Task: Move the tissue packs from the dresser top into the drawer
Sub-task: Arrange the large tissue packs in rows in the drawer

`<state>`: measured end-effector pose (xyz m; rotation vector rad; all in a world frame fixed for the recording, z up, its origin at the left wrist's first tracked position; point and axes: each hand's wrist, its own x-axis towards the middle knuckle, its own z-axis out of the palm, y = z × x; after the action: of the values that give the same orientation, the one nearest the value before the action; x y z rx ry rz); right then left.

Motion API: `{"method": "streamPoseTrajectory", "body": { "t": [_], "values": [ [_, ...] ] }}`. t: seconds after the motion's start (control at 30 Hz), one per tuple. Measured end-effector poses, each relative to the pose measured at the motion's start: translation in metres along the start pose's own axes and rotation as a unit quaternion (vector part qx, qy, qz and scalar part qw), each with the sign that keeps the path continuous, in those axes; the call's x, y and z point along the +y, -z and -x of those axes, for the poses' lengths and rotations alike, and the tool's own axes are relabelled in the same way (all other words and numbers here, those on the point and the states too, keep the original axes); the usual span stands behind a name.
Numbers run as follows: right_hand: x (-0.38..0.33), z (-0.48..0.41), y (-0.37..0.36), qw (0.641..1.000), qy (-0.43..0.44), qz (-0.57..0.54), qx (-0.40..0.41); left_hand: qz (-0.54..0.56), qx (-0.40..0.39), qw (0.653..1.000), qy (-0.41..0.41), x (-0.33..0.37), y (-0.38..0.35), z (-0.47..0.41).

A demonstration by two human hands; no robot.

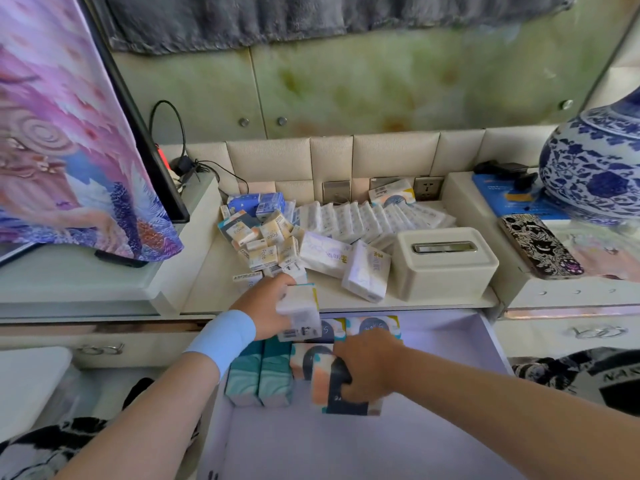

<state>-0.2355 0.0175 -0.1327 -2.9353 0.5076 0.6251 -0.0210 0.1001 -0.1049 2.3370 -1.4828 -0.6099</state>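
Single head-worn wide-angle view, looking forward and down, close above open drawer (346, 445) and dresser top (207, 278) beyond.

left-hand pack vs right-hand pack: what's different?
Colour: the left-hand pack shows a mostly white face with small print; the right-hand pack shows peach and dark navy shapes.
Place: the left-hand pack is at the front edge of the dresser top, above the drawer; the right-hand pack is lower, down in the drawer beside the teal packs.
Shared: each is gripped by one hand, left hand and right hand.
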Motion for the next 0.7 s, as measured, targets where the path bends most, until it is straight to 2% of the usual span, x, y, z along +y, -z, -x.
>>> {"method": "streamPoseTrajectory", "body": {
  "t": [0.1, 0.2, 0.33, 0.43, 0.47, 0.5, 0.6, 0.63, 0.67, 0.7],
  "values": [
    [-0.013, -0.005, -0.027, 0.999, -0.029, -0.001, -0.014, 0.043, -0.004, 0.998, 0.036, -0.012, 0.000, 0.010],
    [-0.021, -0.015, -0.048, 0.997, -0.059, -0.049, 0.012, 0.053, 0.005, 0.997, 0.053, -0.019, 0.001, 0.016],
    [-0.020, -0.028, -0.062, 0.978, -0.091, -0.187, -0.020, 0.085, 0.027, 0.996, 0.024, -0.021, -0.002, 0.022],
    [-0.016, -0.038, -0.044, 0.934, -0.125, -0.334, -0.028, 0.099, 0.065, 0.993, -0.009, -0.015, -0.001, 0.023],
    [-0.014, -0.040, -0.031, 0.899, -0.154, -0.410, -0.017, 0.101, 0.074, 0.992, -0.018, -0.013, -0.001, 0.021],
    [-0.012, -0.043, -0.018, 0.841, -0.189, -0.507, -0.004, 0.102, 0.080, 0.991, -0.028, -0.010, -0.001, 0.020],
    [0.002, -0.038, 0.020, 0.577, -0.238, -0.781, 0.012, 0.097, 0.076, 0.991, -0.060, 0.000, -0.006, 0.013],
    [0.010, -0.034, 0.028, 0.518, -0.228, -0.825, 0.010, 0.096, 0.071, 0.990, -0.069, 0.005, -0.009, 0.011],
    [0.019, -0.030, 0.031, 0.487, -0.210, -0.848, 0.004, 0.096, 0.064, 0.990, -0.078, 0.010, -0.012, 0.009],
    [0.026, -0.025, 0.035, 0.476, -0.198, -0.857, -0.003, 0.095, 0.055, 0.990, -0.086, 0.016, -0.015, 0.008]
  ]
}}
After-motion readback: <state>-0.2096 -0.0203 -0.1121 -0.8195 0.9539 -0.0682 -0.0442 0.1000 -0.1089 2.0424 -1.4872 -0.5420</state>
